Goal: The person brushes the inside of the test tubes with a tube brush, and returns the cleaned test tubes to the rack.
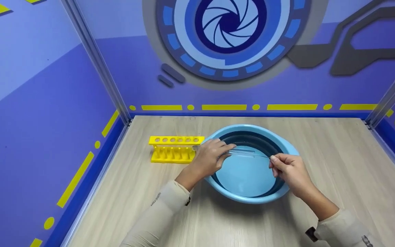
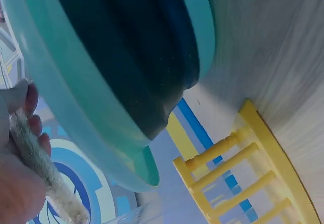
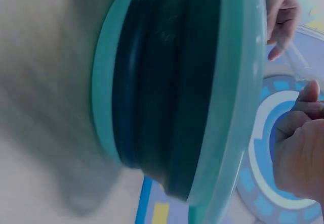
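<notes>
Over the blue basin (image 1: pixel 247 178), my left hand (image 1: pixel 211 158) grips a clear glass test tube (image 1: pixel 246 152) lying nearly level. A test tube brush runs inside it; its whitish bristles (image 2: pixel 45 171) show along the tube in the left wrist view. From the tube's right end comes the brush's thin wire handle (image 1: pixel 262 156). The thumb and fingers of my right hand (image 1: pixel 291 171) pinch that wire above the basin's right side. In the right wrist view both hands appear beyond the basin rim (image 3: pixel 238 97), with the tube between them.
A yellow test tube rack (image 1: pixel 173 156) stands on the wooden table (image 1: pixel 115 206) just left of the basin, its visible holes without tubes. Blue printed panels (image 1: pixel 122 75) enclose the table at the back and sides.
</notes>
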Demonstrator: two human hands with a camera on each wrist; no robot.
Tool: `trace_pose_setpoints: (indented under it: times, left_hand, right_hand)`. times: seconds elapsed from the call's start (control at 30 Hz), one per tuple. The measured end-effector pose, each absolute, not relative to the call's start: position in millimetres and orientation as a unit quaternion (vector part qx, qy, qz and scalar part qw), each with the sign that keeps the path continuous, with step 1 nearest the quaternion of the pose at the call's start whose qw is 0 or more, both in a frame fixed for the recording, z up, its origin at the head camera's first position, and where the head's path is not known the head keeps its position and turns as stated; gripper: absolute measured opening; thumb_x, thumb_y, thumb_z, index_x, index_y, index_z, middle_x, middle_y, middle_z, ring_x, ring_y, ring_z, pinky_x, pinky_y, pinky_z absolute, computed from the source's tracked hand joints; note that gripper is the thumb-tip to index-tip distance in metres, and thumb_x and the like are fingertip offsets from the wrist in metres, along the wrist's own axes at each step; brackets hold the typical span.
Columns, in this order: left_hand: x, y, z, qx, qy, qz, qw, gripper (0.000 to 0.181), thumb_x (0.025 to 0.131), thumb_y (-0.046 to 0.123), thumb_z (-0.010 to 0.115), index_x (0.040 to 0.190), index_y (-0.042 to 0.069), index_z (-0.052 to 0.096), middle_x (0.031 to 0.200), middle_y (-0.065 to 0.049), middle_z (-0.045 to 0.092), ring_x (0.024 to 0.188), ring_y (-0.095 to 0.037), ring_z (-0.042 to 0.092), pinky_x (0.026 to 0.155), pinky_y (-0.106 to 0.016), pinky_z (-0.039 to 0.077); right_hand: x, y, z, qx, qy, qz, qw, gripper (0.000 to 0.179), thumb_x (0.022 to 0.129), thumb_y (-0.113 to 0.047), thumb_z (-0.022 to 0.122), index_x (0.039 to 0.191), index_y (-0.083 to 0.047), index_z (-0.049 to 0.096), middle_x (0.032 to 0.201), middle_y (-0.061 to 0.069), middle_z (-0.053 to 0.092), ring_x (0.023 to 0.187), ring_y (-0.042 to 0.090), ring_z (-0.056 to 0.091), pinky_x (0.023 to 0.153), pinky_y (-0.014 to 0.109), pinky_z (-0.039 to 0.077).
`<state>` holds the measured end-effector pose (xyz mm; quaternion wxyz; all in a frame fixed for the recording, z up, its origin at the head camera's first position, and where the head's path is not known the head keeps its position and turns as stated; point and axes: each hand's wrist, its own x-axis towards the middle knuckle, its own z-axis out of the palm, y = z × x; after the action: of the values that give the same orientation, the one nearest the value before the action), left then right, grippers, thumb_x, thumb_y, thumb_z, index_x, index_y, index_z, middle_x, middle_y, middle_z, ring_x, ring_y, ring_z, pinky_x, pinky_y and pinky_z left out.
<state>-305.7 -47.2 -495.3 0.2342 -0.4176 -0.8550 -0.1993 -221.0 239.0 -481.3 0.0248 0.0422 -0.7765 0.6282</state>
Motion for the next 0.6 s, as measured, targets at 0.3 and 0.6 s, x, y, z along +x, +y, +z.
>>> trace_pose_setpoints:
  times: [0.3,0.6]
  left_hand:
    - [-305.9,-51.8,-501.2,-0.414,-0.827,-0.218,0.312,0.026,0.102,0.034,0.074,0.126,0.022,0.077,0.1,0.003,0.073,0.076,-0.011,0.065,0.067,-0.019,0.052]
    - [-304.6,-54.5,-499.2,-0.405,-0.84,-0.263,0.248,0.027,0.102,0.038,0.073,0.111,0.014,0.064,0.093,0.0,0.078,0.08,-0.012,0.074,0.069,-0.02,0.056]
  right_hand:
    - [-215.7,232.5,-481.7,0.098,-0.836,0.523,0.131,0.028,0.11,-0.011,0.059,0.084,-0.011,0.07,0.066,0.003,0.06,0.055,0.013,0.049,0.051,0.025,0.041]
    - [-218.6,236.1,-483.8,0.163,-0.842,0.462,0.224,0.026,0.103,0.0,0.066,0.085,-0.017,0.074,0.067,-0.004,0.062,0.059,0.006,0.053,0.055,0.019,0.043]
